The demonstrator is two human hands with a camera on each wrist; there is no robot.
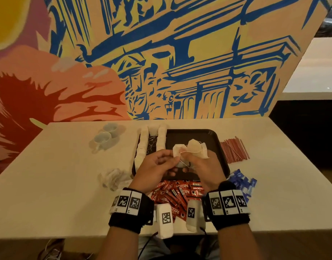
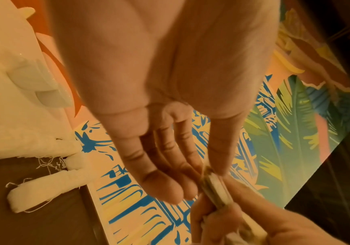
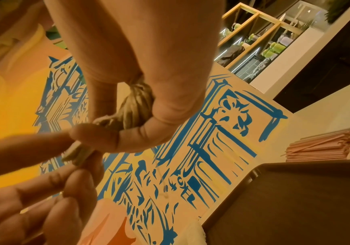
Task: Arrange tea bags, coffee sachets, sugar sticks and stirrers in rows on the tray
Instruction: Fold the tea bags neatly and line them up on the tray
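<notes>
Item 1, your hands: you are holding both over the near half of the tray [image 1: 215, 139]. Your right hand [image 1: 202, 166] is gripping a bunch of tea bags [image 1: 194, 149], its fingers [image 3: 149, 132] curled round them. Your left hand [image 1: 155, 169] is pinching one tea bag tag [image 2: 213, 187] between thumb and forefinger at the edge of that bunch, while its other fingers [image 2: 161, 174] are lying nearly straight.

Item 2, tray: dark, sitting at the middle of the surface [image 1: 49, 194] toward the far edge. Two rows of white tea bags [image 1: 144, 145] are running along its left side from far to near, loose strings lying between them.

Item 3, stirrers [image 1: 233, 150]: a reddish stack lying on the surface just beside the tray's right edge.

Item 4, sugar sticks [image 1: 240, 182]: blue sachets heaped off the tray's near right corner.

Item 5, coffee sachets [image 1: 172, 194]: a red pile lying between the tray and the near edge of the surface, under your wrists.

Item 6, loose tea bags [image 1: 114, 177]: a white heap sitting left of the tray's near left corner.

Item 7, two cups [image 1: 105, 136]: standing left of the tray, toward the far edge.
</notes>
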